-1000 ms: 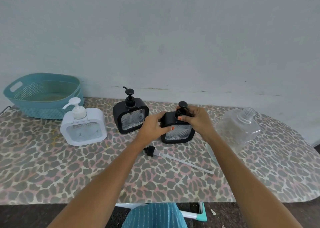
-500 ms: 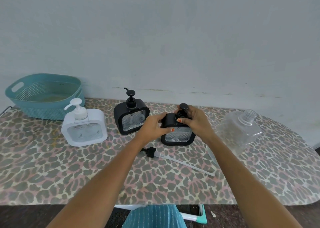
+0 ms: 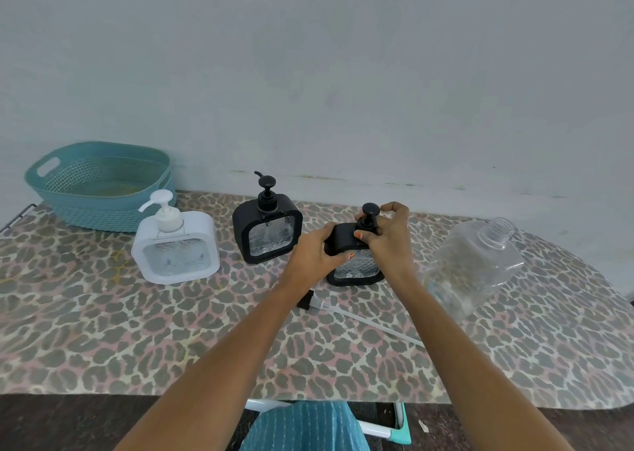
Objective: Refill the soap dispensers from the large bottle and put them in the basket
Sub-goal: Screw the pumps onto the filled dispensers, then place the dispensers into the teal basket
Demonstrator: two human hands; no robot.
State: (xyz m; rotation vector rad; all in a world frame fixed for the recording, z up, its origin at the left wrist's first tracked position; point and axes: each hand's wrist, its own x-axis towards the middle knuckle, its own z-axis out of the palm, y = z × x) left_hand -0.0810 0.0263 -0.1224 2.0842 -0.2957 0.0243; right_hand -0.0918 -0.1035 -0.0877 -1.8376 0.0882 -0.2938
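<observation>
As left hand point(image 3: 314, 255) still clasps dispenser point(image 3: 356, 267), right hand point(image 3: 389, 241) pinches pump point(image 3: 370, 210), grip turned farther.

R hand point(image 3: 387, 244) shifted its grip round black dispenser point(image 3: 356, 267) pump point(image 3: 370, 208), index finger now raised.

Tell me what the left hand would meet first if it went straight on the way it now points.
The left hand holds the nearer black soap dispenser, so it would push into that body at once. Behind it, probably the right hand on the pump; depth is unclear.
</observation>
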